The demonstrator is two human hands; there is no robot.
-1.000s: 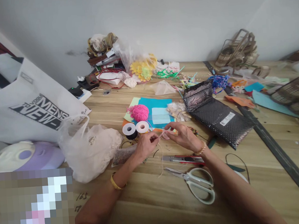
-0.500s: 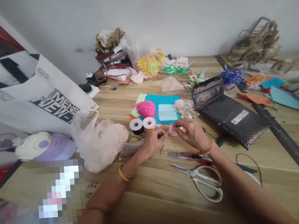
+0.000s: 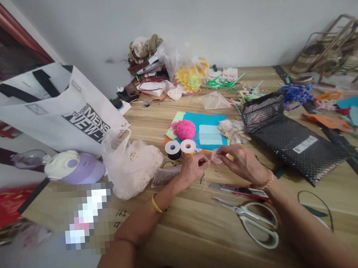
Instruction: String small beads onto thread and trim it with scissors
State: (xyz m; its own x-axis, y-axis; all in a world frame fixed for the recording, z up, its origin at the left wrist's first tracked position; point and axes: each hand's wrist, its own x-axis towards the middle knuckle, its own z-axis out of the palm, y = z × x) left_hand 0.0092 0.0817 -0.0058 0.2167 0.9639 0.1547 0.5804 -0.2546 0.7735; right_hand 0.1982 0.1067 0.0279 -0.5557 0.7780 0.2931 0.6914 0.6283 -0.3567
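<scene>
My left hand [image 3: 193,168] and my right hand [image 3: 241,162] meet over the wooden table [image 3: 188,227], both pinched on a small pink spool of thread [image 3: 216,159]. A thin pale strand hangs down from between them. Just beyond my left hand stand a black spool [image 3: 172,149] and a white spool [image 3: 188,146]. A ball of pink yarn [image 3: 183,129] lies on blue paper sheets [image 3: 207,126] behind them. White-handled scissors [image 3: 252,218] and a red-handled tool [image 3: 239,189] lie near my right wrist.
A white plastic bag [image 3: 130,164] and a printed tote bag [image 3: 58,114] sit to the left. A black bubble mailer [image 3: 293,142] lies to the right. Craft clutter piles along the wall, with wicker baskets [image 3: 329,50] at the far right.
The view has swung leftward, so everything sits further right in frame. My hands have kept working the thread at the pink spool, drawing slightly closer together.
</scene>
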